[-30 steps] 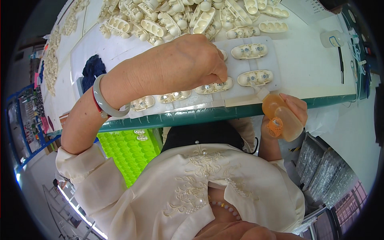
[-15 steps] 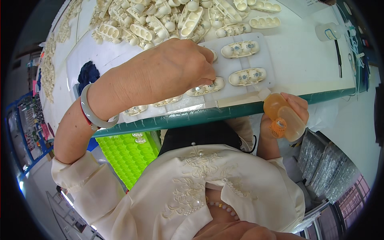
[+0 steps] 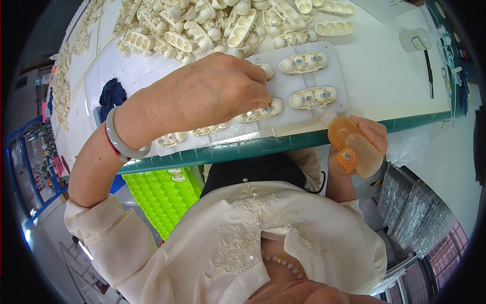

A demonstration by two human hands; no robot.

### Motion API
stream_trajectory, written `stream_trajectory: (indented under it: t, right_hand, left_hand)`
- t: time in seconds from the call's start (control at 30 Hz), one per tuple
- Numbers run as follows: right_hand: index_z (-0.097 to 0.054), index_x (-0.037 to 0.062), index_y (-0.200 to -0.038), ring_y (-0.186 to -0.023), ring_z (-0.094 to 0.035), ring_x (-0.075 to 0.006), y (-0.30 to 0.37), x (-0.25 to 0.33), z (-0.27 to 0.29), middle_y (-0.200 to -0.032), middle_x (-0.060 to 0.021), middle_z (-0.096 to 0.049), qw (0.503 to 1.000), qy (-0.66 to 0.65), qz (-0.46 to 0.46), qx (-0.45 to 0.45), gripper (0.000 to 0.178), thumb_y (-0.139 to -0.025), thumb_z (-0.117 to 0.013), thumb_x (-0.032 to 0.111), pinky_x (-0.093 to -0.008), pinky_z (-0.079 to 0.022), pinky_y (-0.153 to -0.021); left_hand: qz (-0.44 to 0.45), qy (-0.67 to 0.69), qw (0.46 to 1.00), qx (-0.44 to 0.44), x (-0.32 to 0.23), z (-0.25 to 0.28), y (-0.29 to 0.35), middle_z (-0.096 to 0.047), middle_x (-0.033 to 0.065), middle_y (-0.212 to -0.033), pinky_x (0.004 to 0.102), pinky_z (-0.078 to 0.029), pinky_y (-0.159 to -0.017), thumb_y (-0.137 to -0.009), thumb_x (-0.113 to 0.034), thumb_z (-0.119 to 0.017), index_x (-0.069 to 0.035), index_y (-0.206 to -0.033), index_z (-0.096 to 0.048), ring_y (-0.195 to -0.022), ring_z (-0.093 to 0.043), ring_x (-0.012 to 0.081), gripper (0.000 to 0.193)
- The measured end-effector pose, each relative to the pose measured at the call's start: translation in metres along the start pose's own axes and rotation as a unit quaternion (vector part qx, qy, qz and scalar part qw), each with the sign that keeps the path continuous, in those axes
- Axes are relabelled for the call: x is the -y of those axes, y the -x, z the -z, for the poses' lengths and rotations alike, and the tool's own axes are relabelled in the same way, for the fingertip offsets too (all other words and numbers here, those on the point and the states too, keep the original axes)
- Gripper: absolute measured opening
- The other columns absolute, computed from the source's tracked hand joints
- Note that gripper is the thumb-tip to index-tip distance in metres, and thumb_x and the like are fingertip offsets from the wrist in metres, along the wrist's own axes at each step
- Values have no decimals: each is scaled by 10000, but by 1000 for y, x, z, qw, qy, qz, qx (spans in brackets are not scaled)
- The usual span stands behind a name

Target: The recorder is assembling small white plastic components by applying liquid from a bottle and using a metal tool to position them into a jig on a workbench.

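At 3 o'clock, the right hand (image 3: 373, 136) wraps its fingers round an amber squeeze bottle (image 3: 350, 143), probably soft-walled, best held about its belly. Near 12 o'clock, the left hand (image 3: 230, 83) keeps its fingers narrow at a cream case (image 3: 272, 110); whether they grip it is hidden. Another case (image 3: 315, 97) sits by the nozzle at 2 o'clock. Both look light and stiff, best taken by the rims. Beyond, at 11 o'clock, lies a case heap (image 3: 200, 23).

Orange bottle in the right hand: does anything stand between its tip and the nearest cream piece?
Nothing visible stands between the orange bottle and the nearest cream piece; whether its tip touches, I cannot tell. The left hand is farther left.
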State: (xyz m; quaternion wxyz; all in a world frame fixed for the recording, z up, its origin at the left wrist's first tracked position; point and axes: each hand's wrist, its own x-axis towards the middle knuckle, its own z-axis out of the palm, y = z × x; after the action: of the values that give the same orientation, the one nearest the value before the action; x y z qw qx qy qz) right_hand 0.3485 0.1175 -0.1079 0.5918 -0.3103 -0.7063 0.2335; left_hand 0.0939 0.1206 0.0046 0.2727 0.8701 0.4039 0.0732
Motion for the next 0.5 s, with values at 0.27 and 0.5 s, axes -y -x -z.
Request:
stream_trajectory:
  t: [0.27,0.5]
  right_hand:
    - [-473,-42,-938,-753,-549,-210,6,-11,8,-853,-155,-530,997,8,31,-68,397,-873,-530,346,-257,-483,-633]
    - [-468,-46,-936,-765,-550,-208,2,-10,10,-850,-162,-528,998,46,8,-32,392,-886,-494,343,-260,-486,-642]
  left_hand:
    - [15,-16,1000,21,-3,3,0,-612,103,-842,335,-497,-650,-740,-79,-656,-16,-884,-645,-750,-601,264,158]
    - [31,-19,998,57,-6,8,-4,-610,112,-835,346,-491,-641,-746,-83,-651,-9,-875,-641,-735,-596,279,150]
